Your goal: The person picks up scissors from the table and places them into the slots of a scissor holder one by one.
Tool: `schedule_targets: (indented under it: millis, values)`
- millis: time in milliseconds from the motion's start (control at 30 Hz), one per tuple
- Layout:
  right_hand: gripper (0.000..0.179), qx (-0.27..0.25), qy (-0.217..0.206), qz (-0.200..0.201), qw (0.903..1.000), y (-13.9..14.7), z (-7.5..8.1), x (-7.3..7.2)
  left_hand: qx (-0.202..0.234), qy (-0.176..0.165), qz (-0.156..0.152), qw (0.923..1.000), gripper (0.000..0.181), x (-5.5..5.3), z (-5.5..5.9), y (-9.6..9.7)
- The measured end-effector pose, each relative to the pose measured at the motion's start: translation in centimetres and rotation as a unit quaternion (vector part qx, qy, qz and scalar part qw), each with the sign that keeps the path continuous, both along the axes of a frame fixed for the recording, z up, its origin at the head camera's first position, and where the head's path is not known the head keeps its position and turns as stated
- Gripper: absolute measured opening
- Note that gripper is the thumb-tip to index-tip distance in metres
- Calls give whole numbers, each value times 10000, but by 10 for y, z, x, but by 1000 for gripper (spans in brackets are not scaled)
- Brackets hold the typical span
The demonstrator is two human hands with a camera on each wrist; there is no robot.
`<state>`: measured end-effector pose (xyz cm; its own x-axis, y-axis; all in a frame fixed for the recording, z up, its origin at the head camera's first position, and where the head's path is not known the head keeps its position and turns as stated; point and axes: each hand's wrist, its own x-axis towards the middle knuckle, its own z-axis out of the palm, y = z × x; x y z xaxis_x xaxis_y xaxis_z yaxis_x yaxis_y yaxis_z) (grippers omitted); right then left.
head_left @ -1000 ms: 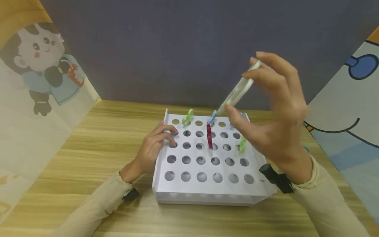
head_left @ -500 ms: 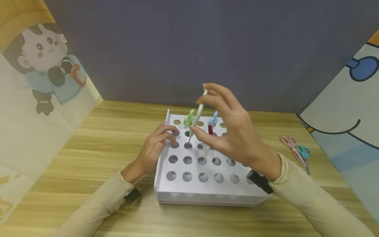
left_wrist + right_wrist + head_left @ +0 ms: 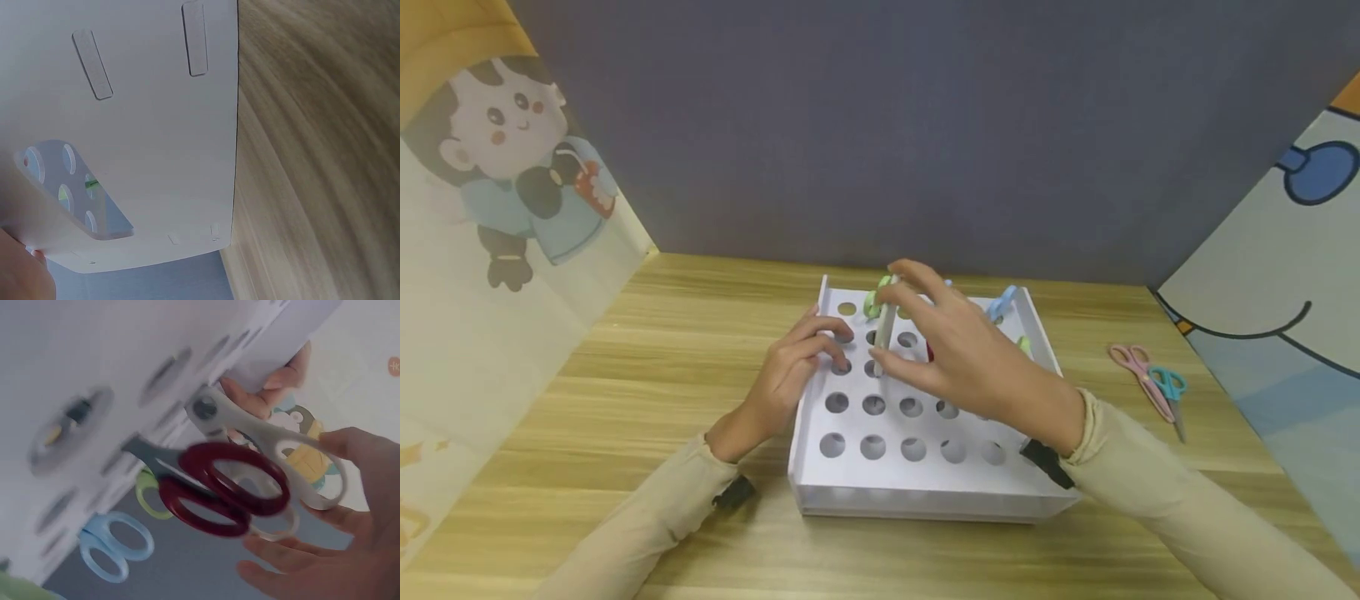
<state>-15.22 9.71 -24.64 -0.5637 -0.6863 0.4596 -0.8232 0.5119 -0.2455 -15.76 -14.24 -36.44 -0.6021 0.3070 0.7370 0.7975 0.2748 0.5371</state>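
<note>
In the head view my right hand [image 3: 973, 358] pinches white-handled scissors [image 3: 886, 327] by their handle rings between thumb and fingers. They point down at a hole in the third row from the back, second column, of a white holed rack [image 3: 910, 475]; their pivot sits right at the hole in the right wrist view. My left hand [image 3: 786, 375] rests on the rack's left edge, fingertips over its first-column holes. Dark red scissors [image 3: 195, 464] stand in the rack close by the right hand. Light green scissors [image 3: 871, 304] and light blue scissors [image 3: 1002, 302] stand in the back row.
Pink scissors [image 3: 1152, 392] and teal scissors [image 3: 1170, 383] lie on the wooden table [image 3: 700, 308] right of the rack. More light green scissors [image 3: 1024, 344] stand at the rack's right side, partly behind the right hand. A dark grey panel [image 3: 880, 142] rises behind the table.
My right hand has moved left and down with the white scissors, from above the rack's back right to the second-column hole, where the blades have sunk in. The left hand stays put.
</note>
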Motion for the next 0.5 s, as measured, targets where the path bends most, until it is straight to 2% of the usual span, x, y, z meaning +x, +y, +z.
schedule_targets:
  millis: [100,367,500]
  values:
    - [46,129,6,-99,9999,0,0,0,25,12,-11,10000,31,0,0,0]
    - [44,295,123,-9,9995,-4,0,3,13,21,-40,10000,30,0,2,1]
    - [50,466,100,-53,9988,-4,1,4,42,3,-42,10000,30,1,2,1]
